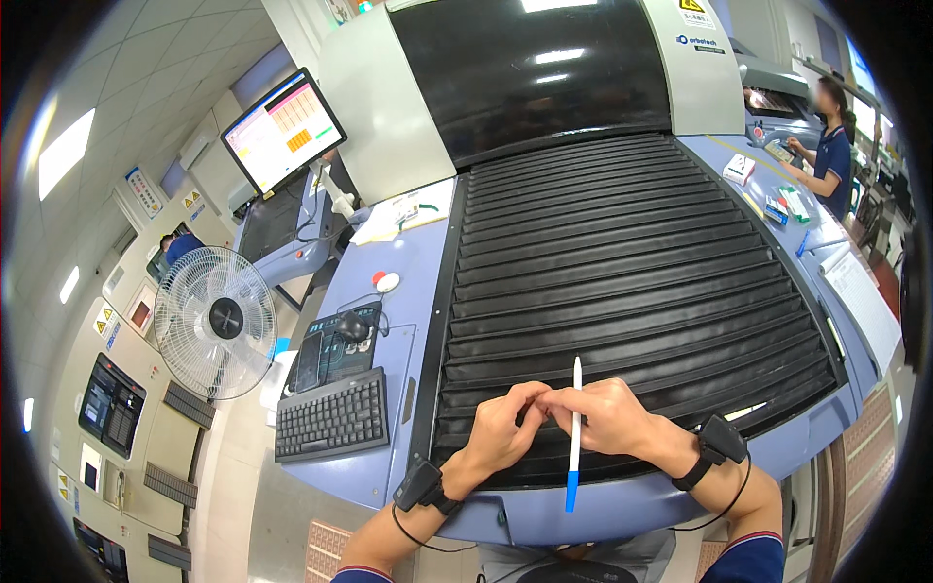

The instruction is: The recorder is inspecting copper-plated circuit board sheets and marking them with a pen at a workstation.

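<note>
Flanking the hands (614, 416) and pen (575, 428) are a keyboard (332, 416) and papers (861, 303).

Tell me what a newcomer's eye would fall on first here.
Probably the broad, ribbed black cover filling the centre. Above its near end, the left hand and right hand meet, a white pen with a blue end in the right. Off to the left stand a round fan and a lit monitor.
</note>
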Demonstrator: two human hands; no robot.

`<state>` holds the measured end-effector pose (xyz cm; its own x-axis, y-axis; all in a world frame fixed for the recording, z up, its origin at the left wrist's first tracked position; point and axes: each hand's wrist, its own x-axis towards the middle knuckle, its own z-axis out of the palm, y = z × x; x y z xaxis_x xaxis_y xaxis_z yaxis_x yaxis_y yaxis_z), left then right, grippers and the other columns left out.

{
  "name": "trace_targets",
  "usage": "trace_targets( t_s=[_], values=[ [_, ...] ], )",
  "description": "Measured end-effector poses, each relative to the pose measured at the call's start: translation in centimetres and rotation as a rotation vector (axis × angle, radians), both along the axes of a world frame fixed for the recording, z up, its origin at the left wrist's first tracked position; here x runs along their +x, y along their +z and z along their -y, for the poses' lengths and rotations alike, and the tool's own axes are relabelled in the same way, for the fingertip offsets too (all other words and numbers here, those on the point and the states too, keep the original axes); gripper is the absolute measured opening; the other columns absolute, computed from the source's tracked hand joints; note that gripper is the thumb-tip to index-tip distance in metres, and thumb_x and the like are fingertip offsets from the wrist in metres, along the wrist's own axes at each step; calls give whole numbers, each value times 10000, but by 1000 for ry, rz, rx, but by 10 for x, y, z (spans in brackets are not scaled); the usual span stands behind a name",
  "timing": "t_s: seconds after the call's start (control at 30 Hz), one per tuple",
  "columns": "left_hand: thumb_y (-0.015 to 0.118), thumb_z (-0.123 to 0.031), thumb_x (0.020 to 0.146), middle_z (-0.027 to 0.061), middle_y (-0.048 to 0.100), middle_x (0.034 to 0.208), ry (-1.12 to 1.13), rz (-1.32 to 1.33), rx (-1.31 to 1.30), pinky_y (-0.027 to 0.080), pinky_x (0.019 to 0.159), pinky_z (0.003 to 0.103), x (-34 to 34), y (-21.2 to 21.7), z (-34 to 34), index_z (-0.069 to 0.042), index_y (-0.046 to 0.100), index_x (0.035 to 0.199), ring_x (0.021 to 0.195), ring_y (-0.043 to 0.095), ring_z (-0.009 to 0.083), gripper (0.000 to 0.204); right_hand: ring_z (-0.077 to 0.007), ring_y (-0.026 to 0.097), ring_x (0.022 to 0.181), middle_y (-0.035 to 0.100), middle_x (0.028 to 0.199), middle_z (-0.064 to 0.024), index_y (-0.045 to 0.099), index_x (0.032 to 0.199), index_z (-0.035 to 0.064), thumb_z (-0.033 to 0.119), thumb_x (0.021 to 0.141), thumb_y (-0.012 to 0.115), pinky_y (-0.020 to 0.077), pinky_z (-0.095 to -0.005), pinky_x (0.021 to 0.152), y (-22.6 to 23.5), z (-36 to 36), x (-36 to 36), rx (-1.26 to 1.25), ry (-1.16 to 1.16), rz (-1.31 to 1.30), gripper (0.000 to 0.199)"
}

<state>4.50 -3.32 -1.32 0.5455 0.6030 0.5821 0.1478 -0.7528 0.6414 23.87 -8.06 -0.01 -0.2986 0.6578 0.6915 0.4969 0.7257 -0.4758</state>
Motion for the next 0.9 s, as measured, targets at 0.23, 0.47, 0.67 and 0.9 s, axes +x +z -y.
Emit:
trace_targets(
  t_s=[0.23,0.47,0.67,0.9],
  values=[
    [629,36,905,154,730,863,19,-15,35,593,661,309,2,1,-1,9,615,1219,760,745,239,315,-266,683,583,715,737,-99,681,1058,25,-15,788,705,525,-334,504,-2,0,1,-18,-1,-3,274],
    [605,51,912,144,734,862,13,-23,59,605,668,306,1,4,1,10,621,1186,765,747,231,278,-270,680,569,710,717,-98,689,1034,27,-10,793,707,524,-332,490,0,1,1,-1,8,-2,244],
    [573,58,939,137,729,891,1,-6,-5,617,677,304,3,7,3,23,614,1150,761,745,224,217,-272,667,546,695,684,-96,691,1033,28,-5,804,705,516,-336,480,1,1,0,15,-10,7,231],
    [561,55,955,133,724,892,9,4,-11,617,673,301,4,6,0,27,607,1139,760,743,219,192,-273,658,528,681,652,-97,692,1027,25,2,817,703,504,-342,467,2,-1,0,13,-5,-10,212]
  ],
)
